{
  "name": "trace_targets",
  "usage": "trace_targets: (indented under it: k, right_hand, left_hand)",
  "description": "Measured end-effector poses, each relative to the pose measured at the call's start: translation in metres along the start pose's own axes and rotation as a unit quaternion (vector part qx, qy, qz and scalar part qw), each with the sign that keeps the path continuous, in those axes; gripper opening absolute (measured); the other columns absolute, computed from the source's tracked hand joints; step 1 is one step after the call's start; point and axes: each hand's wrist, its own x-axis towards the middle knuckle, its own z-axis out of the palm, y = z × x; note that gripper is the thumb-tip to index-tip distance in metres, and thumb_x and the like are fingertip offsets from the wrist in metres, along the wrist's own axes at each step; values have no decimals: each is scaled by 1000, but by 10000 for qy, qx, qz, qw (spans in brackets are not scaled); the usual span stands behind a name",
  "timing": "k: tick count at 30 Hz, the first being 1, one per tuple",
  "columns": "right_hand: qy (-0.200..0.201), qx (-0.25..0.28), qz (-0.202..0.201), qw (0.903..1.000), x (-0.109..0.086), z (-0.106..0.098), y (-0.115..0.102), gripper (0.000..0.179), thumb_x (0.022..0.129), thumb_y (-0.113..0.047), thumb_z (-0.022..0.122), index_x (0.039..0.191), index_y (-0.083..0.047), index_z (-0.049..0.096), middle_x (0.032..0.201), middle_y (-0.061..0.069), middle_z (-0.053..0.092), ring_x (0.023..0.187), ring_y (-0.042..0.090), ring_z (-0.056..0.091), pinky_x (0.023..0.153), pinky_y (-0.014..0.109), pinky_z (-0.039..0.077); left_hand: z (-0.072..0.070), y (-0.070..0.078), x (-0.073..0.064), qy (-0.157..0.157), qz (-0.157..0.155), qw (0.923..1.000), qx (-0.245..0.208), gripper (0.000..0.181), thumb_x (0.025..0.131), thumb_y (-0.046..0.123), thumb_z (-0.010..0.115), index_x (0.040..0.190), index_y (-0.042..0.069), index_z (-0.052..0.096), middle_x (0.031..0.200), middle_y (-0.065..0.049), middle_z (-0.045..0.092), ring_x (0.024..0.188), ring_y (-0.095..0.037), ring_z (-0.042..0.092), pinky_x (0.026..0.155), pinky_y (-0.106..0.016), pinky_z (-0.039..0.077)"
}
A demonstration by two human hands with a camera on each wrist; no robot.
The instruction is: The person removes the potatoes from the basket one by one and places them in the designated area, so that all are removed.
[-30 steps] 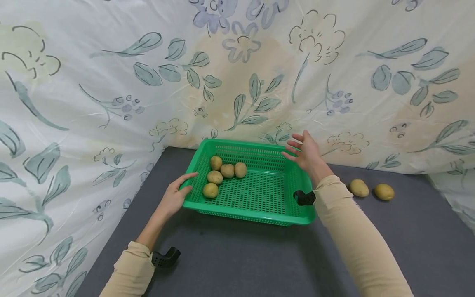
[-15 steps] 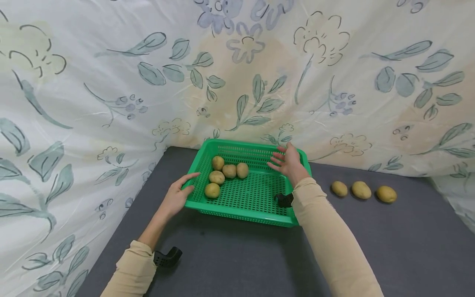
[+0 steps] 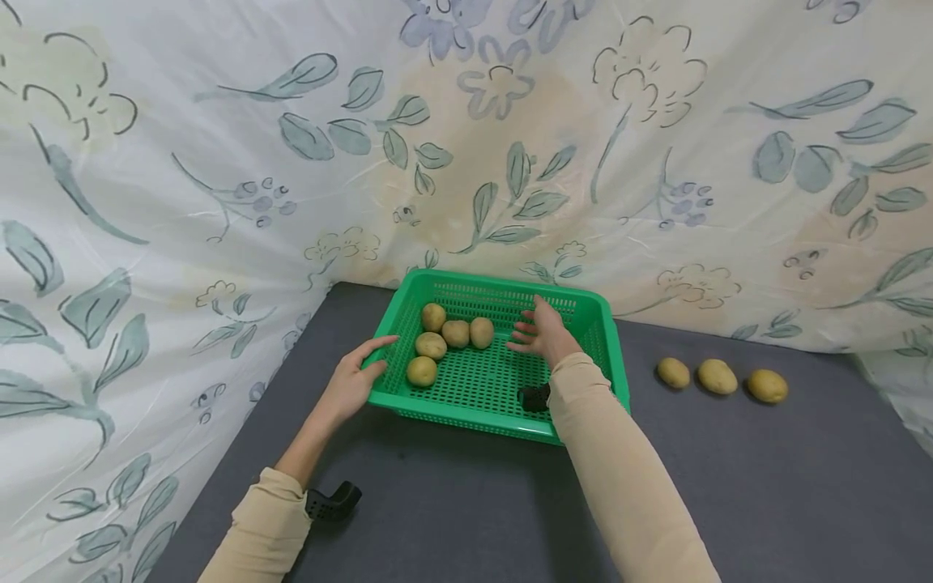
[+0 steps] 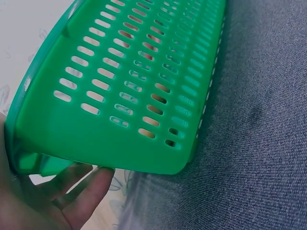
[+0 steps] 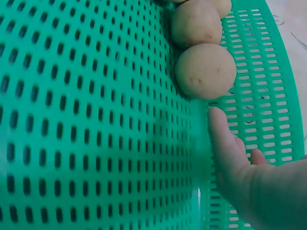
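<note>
A green perforated plastic basket stands on the dark table, with several potatoes gathered in its left part. My left hand grips the basket's left rim. Seen from the left wrist, fingers curl under the rim at the basket's corner. Inside the basket my right hand reaches leftward with spread fingers and holds nothing. In the right wrist view its fingertips come close to the nearest potato, and a small gap seems to part them.
Three loose potatoes lie in a row on the dark tabletop, right of the basket. A floral cloth hangs close behind the basket and along the left side.
My right hand has moved left and down, from over the basket's right end to inside it. A third loose potato has come out from behind the right arm. The left hand stays on the rim.
</note>
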Motion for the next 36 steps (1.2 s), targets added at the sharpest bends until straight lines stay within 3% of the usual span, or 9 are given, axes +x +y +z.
trace_targets:
  k: [3,6,16,21,22,26,31,32,36]
  right_hand:
    - [52,-6,133,9999,3,4,4,62,102,-46,31,149,-6,28,142,20,28,133,38,30,101,51,37]
    - [64,32,257,9996,5,7,7,62,102,-46,31,149,-4,27,141,21,27,133,39,29,102,52,35]
    - [163,166,447,9987,12,16,16,62,103,-43,31,149,-3,26,146,21,23,135,37,25,103,53,34]
    - [75,364,501,9981,13,28,20,62,103,-39,35,152,-3,18,152,21,15,138,36,20,103,53,34]
    - [66,409,503,9979,13,30,20,62,103,-38,36,152,-3,18,152,22,15,138,35,20,103,53,34]
    - [144,489,451,9977,13,37,22,60,103,-32,41,151,-3,19,151,23,18,137,35,25,101,51,37]
    - [255,272,327,9988,13,43,24,57,101,-24,48,151,-7,24,149,23,25,133,36,33,99,48,40]
    - [264,187,296,9990,14,44,25,57,100,-22,50,150,-8,26,148,22,27,132,36,35,98,48,41]
    - [379,-161,206,9989,19,46,29,57,95,-14,60,145,-5,35,147,20,32,131,34,37,96,46,44]
  left_hand:
    - [0,0,0,-19,1,10000,-18,42,100,7,42,142,9,45,150,-16,31,136,-33,27,96,-52,31]
    - [0,-1,0,-33,-4,10000,-23,42,100,7,41,143,9,45,150,-16,30,136,-33,26,92,-51,31]
    - [3,0,1,-31,-30,10000,-23,42,101,7,42,143,11,45,150,-15,31,123,-32,37,87,-46,31]
    - [2,1,0,20,5,10000,10,42,100,7,42,142,10,45,150,-15,32,128,-32,35,86,-46,31]
    - [2,1,-1,25,6,10000,12,42,100,6,42,142,10,45,149,-15,32,119,-35,41,86,-46,31]
    - [1,1,-1,17,15,10000,-10,42,100,6,42,142,10,45,149,-15,32,112,-34,42,86,-46,32]
    - [0,0,0,16,37,10000,-30,42,101,7,42,142,11,46,150,-14,33,120,-30,38,86,-46,31]
    - [1,0,0,20,29,10000,-45,42,101,7,42,142,11,46,149,-13,33,111,-33,44,85,-46,32]
    - [2,-1,0,43,27,10000,-11,42,101,7,42,142,12,46,149,-13,34,90,-36,46,84,-44,33]
